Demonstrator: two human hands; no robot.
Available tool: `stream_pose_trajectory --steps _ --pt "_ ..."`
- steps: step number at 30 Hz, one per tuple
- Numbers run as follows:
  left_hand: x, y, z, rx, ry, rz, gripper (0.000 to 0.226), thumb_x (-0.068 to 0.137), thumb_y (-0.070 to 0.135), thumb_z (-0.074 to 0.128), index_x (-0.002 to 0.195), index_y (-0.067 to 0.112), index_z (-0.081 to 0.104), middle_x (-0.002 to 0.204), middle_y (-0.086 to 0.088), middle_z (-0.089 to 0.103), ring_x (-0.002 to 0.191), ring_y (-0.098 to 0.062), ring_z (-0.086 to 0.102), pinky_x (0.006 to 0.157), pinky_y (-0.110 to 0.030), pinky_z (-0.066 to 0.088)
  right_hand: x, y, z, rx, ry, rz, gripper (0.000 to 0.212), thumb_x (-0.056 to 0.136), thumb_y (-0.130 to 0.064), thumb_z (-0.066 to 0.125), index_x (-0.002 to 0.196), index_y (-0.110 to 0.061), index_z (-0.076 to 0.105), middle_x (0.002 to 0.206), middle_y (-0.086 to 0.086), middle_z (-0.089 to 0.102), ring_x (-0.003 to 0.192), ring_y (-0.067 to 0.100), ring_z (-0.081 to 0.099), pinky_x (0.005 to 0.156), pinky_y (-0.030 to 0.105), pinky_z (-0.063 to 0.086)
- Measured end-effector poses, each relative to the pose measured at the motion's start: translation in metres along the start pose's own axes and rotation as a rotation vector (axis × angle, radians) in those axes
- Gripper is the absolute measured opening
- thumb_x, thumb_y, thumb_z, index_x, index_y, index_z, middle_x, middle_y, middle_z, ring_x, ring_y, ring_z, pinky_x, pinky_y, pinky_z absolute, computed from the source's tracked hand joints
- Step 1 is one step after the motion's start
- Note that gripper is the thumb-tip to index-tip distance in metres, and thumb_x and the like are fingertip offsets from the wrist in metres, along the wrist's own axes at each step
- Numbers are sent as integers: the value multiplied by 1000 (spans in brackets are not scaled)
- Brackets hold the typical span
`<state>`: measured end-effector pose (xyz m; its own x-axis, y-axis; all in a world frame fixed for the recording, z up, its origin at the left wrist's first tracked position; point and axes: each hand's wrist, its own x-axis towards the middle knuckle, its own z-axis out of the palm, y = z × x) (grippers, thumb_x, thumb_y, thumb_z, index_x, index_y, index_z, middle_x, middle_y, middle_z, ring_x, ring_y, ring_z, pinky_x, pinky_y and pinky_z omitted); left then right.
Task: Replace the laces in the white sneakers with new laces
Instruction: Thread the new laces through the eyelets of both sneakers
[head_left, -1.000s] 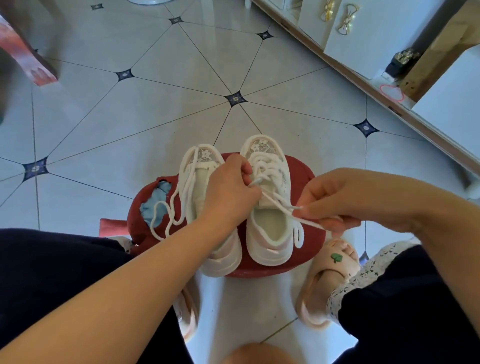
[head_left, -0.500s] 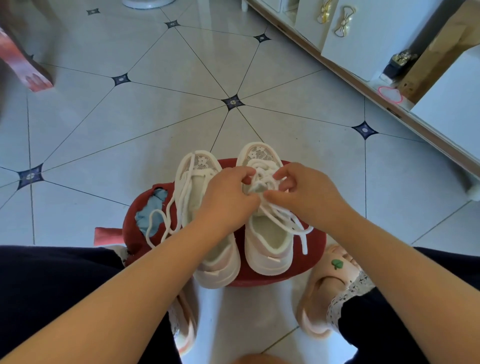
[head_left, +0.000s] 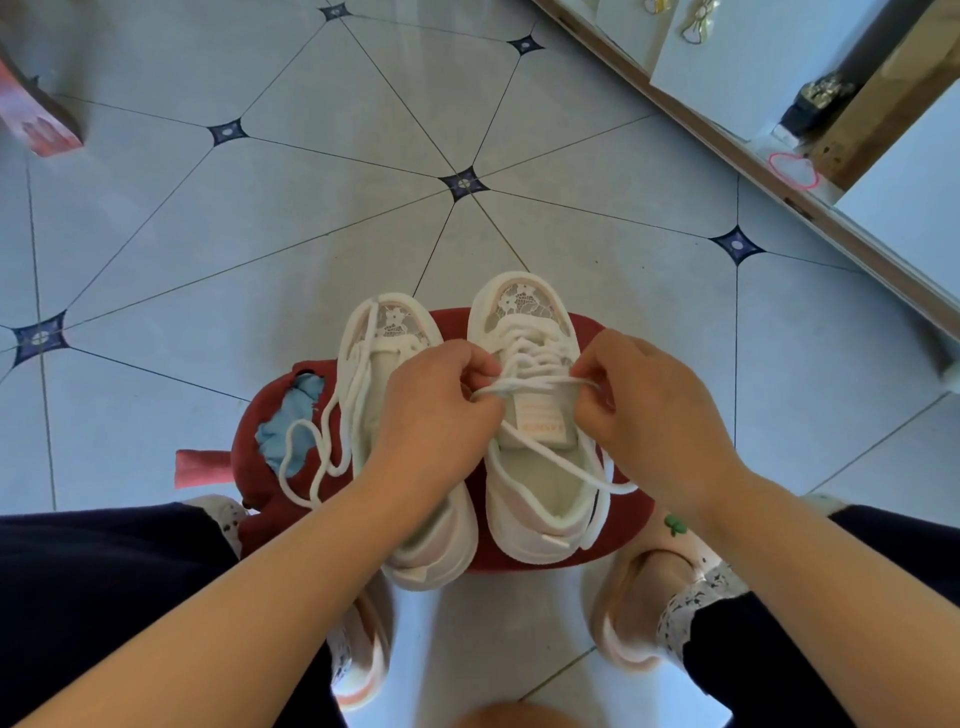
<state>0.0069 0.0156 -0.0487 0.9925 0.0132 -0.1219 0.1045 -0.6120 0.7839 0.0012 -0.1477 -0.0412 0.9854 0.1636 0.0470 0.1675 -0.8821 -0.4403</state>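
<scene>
Two white sneakers stand side by side on a red stool (head_left: 613, 540) in front of me. The right sneaker (head_left: 540, 499) has a white lace (head_left: 530, 387) threaded through its eyelets, with the ends trailing over its right side. My left hand (head_left: 436, 415) and my right hand (head_left: 654, 410) each pinch that lace over the tongue, pulling a strand taut between them. The left sneaker (head_left: 374, 374) is partly hidden under my left wrist. A loose white lace (head_left: 311, 452) hangs off its left side.
The stool's cover is torn, showing blue padding (head_left: 288, 431). My feet in pink slippers (head_left: 639, 597) flank the stool on a pale tiled floor (head_left: 260, 208). White cabinets (head_left: 753, 57) run along the upper right. A red box (head_left: 36, 119) lies at the upper left.
My right hand has moved from the lace ends at the right in to the tongue of the right sneaker. Both hands now hold a strand stretched across it.
</scene>
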Motion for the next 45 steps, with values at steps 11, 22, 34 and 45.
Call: stream_pose_trajectory --steps 11,22,34,45 --pt "8 6 5 68 -97 60 40 80 13 58 118 22 52 90 10 52 70 -3 46 62 -11 35 18 -3 1 390 -29 179 10 84 -29 61 74 -29 60 63 -20 58 61 -6 52 57 4 38" --pt "5 4 2 29 -74 9 21 77 9 59 91 23 52 82 9 55 67 -5 49 58 -16 38 36 -4 0 286 -161 155 13 87 -22 59 79 -32 62 65 -16 52 63 -1 48 57 4 35" --pt "4 5 2 8 -97 14 30 80 9 58 100 27 45 80 11 52 64 -3 48 60 -6 40 36 -7 -1 290 -283 278 17 94 -11 45 87 -12 61 82 0 60 80 18 58 75 27 50" --pt "-1 7 5 -38 -47 25 28 79 7 59 98 20 44 82 8 53 71 -5 51 62 -15 41 27 -3 -5 315 -136 182 10 83 -29 64 75 -30 58 77 -13 61 69 -2 55 63 6 38"
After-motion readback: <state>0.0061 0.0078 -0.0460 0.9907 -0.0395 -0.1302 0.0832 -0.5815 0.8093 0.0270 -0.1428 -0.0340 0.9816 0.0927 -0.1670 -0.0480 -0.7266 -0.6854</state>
